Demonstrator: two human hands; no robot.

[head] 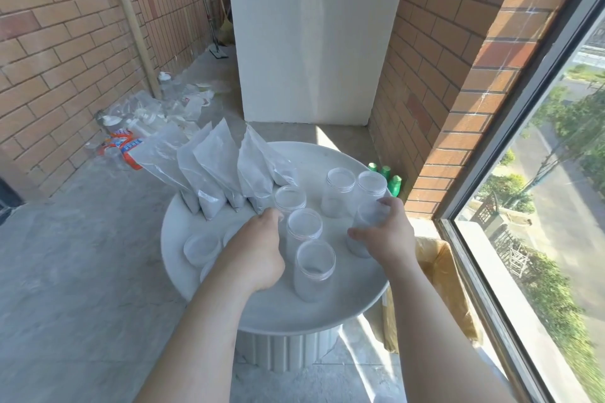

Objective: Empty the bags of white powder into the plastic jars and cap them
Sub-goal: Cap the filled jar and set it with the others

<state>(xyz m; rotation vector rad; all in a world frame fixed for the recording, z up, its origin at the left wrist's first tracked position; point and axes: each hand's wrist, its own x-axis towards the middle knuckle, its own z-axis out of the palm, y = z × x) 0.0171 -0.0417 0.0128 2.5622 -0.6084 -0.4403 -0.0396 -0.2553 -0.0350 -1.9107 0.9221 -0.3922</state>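
Table [311, 314], round, white, on a ribbed base, standing on a grey concrete floor [82, 271] between a brick wall [49, 59] and a large window [540, 206]. Clear plastic bags of white powder [212, 170]: several, leaning together in a row at the far left edge of the table, tops pointing up and away. Clear plastic jars [340, 190]: six, all upright, uncapped, mouths open; three form a line down the table's middle, two stand at the far right, and one, the rightmost jar [363, 239], is near the right rim. Translucent round lids [201, 247]: lying flat at the left of the table, partly hidden by the left forearm. Left hand [262, 249]: back towards the camera, fingers bent down just beside the middle line of jars; fingertips hidden, so whether it holds anything cannot be told. Right hand [389, 235]: wrapped round the rightmost jar, thumb on its near side, fingers over its far rim. Green-capped bottles [386, 173]: three, on the floor behind the table by the brick pillar. Brown paper sack [442, 288]: on the floor under the window. Plastic litter [137, 114]: scattered along the wall.
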